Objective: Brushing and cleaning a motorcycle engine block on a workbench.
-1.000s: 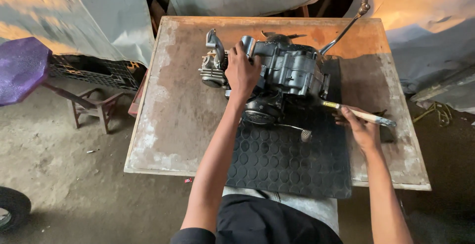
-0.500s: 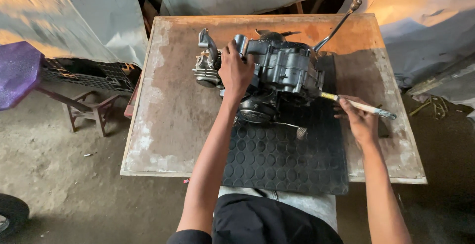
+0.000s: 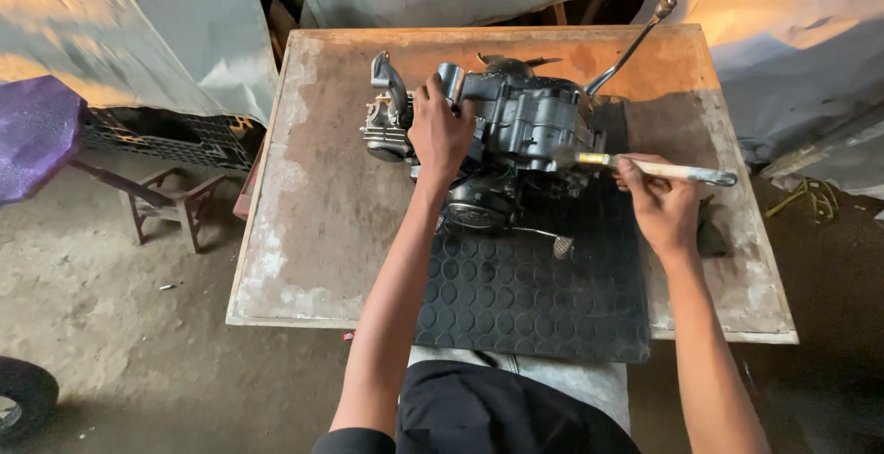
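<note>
A dark grey motorcycle engine (image 3: 516, 136) sits toward twelve o'clock on a worn wooden table (image 3: 313, 196), its near edge on a black rubber mat (image 3: 534, 293) with raised round studs. The left hand (image 3: 440, 132) comes in from six o'clock on a long, nearly straight arm and lies palm down on the engine's nine o'clock side, fingers curled over the casing and gripping it beside the finned cylinder (image 3: 385, 132). The right hand (image 3: 663, 201) is at three o'clock of the engine, wrist bent slightly inward, fingers wrapped shut around the pale handle of a brush (image 3: 658, 170); the brush lies almost level, its metal band and bristle end touching the engine's right side. A bent metal lever (image 3: 635, 40) rises from the engine toward one o'clock. A purple stool (image 3: 37, 132) stands well apart at nine o'clock.
</note>
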